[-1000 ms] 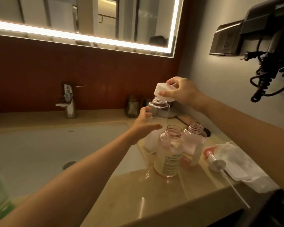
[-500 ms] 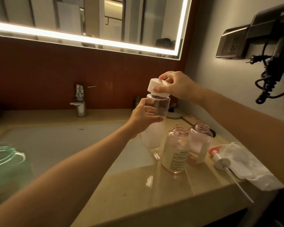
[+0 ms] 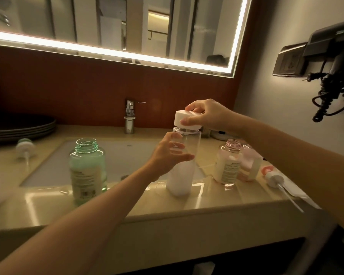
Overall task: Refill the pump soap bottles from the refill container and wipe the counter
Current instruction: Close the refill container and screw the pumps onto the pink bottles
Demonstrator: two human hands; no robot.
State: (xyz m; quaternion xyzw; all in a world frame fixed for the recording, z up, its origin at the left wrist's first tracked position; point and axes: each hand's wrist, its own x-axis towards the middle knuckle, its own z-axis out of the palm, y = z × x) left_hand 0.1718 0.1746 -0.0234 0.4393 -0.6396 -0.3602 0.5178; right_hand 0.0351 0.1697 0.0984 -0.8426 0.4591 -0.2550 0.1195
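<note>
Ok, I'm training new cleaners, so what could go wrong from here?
The right hand holds the white cap slightly askew on the refill container, so it might cross-thread and leak. The open green bottle stands close beside the left forearm; a nudge could tip it. The pump tube reaches the counter edge and could slide off.

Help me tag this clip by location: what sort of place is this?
Probably a hotel bathroom: a rectangular wall mirror with a glowing edge, a chrome tap behind a pale sunken basin, and a black wall-mounted hair dryer with a coiled cord.
</note>
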